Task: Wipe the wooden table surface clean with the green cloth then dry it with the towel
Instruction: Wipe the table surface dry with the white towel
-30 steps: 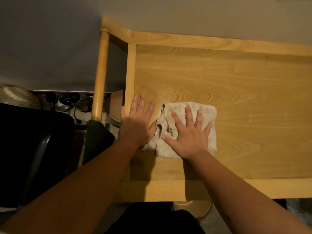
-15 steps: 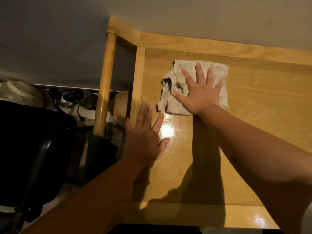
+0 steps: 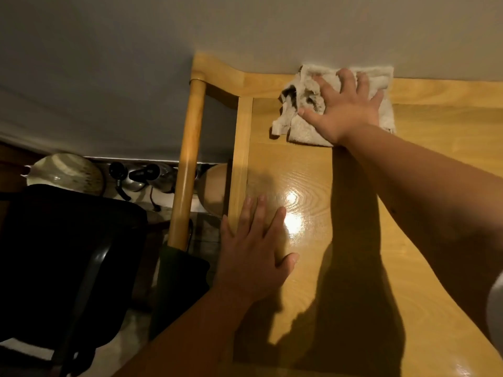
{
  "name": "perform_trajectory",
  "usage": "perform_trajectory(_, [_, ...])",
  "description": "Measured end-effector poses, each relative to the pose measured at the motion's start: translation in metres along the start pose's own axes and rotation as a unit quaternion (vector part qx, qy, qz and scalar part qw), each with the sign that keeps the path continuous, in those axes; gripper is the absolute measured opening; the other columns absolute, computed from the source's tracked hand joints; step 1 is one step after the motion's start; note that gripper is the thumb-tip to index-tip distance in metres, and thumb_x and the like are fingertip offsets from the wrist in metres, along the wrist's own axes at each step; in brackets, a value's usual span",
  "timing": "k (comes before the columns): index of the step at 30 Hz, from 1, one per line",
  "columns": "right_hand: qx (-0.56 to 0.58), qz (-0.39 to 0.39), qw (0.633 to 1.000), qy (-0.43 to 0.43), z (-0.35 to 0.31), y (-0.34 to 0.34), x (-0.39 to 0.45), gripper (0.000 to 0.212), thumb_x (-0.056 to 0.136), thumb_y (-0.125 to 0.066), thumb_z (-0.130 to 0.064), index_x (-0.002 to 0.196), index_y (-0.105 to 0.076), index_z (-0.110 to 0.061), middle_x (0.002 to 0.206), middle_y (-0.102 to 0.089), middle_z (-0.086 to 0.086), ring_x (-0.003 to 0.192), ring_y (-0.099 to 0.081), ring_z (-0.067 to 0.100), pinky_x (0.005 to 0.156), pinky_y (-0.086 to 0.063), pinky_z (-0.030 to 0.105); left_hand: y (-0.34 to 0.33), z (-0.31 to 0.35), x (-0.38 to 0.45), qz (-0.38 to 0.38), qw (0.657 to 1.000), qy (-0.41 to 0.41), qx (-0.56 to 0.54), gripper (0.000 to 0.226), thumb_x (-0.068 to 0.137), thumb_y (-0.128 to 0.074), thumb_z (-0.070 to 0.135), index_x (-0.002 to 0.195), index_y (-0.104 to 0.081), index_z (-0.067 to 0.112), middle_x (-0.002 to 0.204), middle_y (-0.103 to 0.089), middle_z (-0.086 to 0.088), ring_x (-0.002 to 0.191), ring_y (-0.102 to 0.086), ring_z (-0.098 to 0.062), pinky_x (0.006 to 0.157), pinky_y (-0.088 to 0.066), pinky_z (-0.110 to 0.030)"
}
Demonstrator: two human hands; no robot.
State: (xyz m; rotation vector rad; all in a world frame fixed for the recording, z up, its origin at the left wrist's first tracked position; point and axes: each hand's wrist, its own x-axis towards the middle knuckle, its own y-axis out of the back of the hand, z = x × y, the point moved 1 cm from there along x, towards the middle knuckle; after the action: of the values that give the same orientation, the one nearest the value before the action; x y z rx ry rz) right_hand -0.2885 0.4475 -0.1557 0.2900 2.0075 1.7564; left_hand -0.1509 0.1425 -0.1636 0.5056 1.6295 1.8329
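Crumpled beige terry towel [image 3: 304, 129], upper right of frame, is being pressed flat under the splayed right hand [image 3: 344, 110] on the glossy wooden table [image 3: 435, 213]; nothing gripped. Left hand [image 3: 253, 257] is being rested flat, empty. Towel likely soft, light, bunching; best pressed mid-cloth.

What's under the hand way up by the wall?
The right hand presses flat on a crumpled beige towel, which lies on the wooden table at its far edge. The wood beneath the towel is covered, so its state cannot be seen.
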Motion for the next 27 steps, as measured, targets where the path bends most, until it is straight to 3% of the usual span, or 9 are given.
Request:
perform_trajectory(5, [-0.013, -0.018, 1.000, -0.001, -0.003, 0.003, -0.011, 0.093, 0.070, -0.006, -0.097, 0.151, 0.000, -0.053, 0.167, -0.001, 0.003, 0.152, 0.007, 0.038, 0.109, 0.000, 0.076, 0.005, -0.001, 0.002, -0.016, 1.000, 0.004, -0.015, 0.087, 0.089, -0.037, 0.074, 0.162, -0.017, 0.031, 0.171, -0.007, -0.010, 0.155, 0.003, -0.029, 0.113, -0.017, -0.071])
perform_trajectory(12, [-0.005, -0.048, 0.999, 0.011, -0.002, -0.007, -0.086, 0.091, 0.073, -0.014, -0.095, 0.152, -0.003, -0.052, 0.167, 0.002, 0.006, 0.151, 0.010, 0.040, 0.109, 0.002, 0.076, 0.000, -0.001, 0.001, -0.012, 1.000, 0.005, 0.013, 0.081, 0.092, -0.034, 0.071, 0.160, -0.012, 0.033, 0.171, -0.009, -0.010, 0.157, -0.009, -0.033, 0.114, -0.019, -0.070])
perform_trajectory(16, [-0.010, -0.051, 0.999, 0.017, 0.006, -0.019, -0.148, 0.089, 0.075, -0.014, -0.093, 0.152, -0.002, -0.051, 0.167, 0.004, 0.005, 0.151, 0.010, 0.040, 0.109, 0.001, 0.076, 0.002, -0.003, -0.005, 0.030, 0.999, -0.008, 0.025, 0.074, 0.095, -0.036, 0.066, 0.159, -0.028, 0.030, 0.168, -0.023, -0.013, 0.155, -0.023, -0.033, 0.109, -0.033, -0.067])
perform_trajectory(20, [-0.012, -0.059, 0.998, 0.013, 0.008, -0.030, -0.212, 0.088, 0.076, -0.013, -0.093, 0.153, -0.002, -0.050, 0.167, 0.005, 0.005, 0.151, 0.012, 0.039, 0.109, 0.002, 0.075, 0.002, -0.001, 0.000, -0.013, 1.000, 0.019, 0.008, 0.069, 0.095, -0.025, 0.065, 0.152, -0.037, 0.028, 0.172, -0.008, -0.007, 0.158, -0.007, -0.029, 0.114, -0.024, -0.067])
perform_trajectory(27, [-0.011, -0.056, 0.998, -0.001, 0.012, -0.052, -0.324, 0.089, 0.076, -0.010, -0.095, 0.152, -0.001, -0.050, 0.167, 0.002, 0.004, 0.150, 0.012, 0.039, 0.108, 0.001, 0.076, -0.003, -0.004, 0.002, -0.019, 1.000, 0.020, 0.010, 0.070, 0.094, -0.016, 0.060, 0.159, -0.009, 0.036, 0.172, -0.003, -0.005, 0.158, -0.002, -0.029, 0.114, -0.021, -0.069])
